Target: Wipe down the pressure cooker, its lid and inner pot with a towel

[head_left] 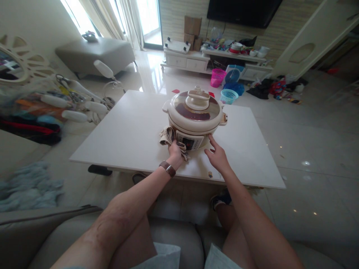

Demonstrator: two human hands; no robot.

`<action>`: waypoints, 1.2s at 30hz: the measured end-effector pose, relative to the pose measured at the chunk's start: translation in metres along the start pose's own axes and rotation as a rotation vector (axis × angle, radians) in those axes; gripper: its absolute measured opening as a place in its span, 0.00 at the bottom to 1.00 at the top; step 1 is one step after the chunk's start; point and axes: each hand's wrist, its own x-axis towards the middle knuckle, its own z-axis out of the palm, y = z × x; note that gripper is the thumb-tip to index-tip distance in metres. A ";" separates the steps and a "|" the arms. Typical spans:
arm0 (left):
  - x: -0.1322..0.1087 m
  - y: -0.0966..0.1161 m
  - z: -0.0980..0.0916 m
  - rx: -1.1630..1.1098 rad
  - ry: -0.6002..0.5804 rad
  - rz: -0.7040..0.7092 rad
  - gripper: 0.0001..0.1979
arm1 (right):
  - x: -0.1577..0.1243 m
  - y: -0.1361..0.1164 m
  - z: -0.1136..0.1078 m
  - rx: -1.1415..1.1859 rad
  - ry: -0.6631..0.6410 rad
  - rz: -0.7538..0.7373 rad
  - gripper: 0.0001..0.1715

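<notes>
A cream electric cooker (pixel 194 120) with a glass lid and knob stands on the white low table (pixel 129 134). My left hand (pixel 175 151), with a watch on its wrist, is closed on a beige cloth (pixel 167 135) pressed against the cooker's lower front left. My right hand (pixel 216 155) rests beside the cooker's front right, fingers spread, index finger touching the base. I sit on a grey sofa with my knees below the table edge.
A rack with white handles and coloured clutter (pixel 56 104) stands left of the table. A grey ottoman (pixel 95 54) sits at the back left. A white TV cabinet (pixel 213 59), pink basket (pixel 217 77) and blue basket (pixel 228 96) lie beyond. Glossy tiled floor lies to the right.
</notes>
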 end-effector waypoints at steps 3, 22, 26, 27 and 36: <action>0.003 -0.001 -0.001 -0.011 -0.004 0.016 0.06 | -0.001 -0.001 0.000 0.009 -0.001 0.002 0.50; 0.002 -0.002 0.000 0.019 0.017 0.058 0.06 | 0.000 0.002 0.001 -0.007 -0.013 -0.005 0.51; 0.002 -0.002 0.000 0.010 0.013 0.051 0.07 | 0.000 0.000 0.001 0.002 -0.012 0.008 0.51; 0.002 -0.002 0.000 0.009 0.011 0.051 0.07 | 0.000 0.000 0.001 0.008 -0.013 0.009 0.52; 0.008 -0.005 -0.002 0.007 0.004 0.048 0.06 | -0.001 -0.003 0.000 -0.003 -0.021 0.023 0.52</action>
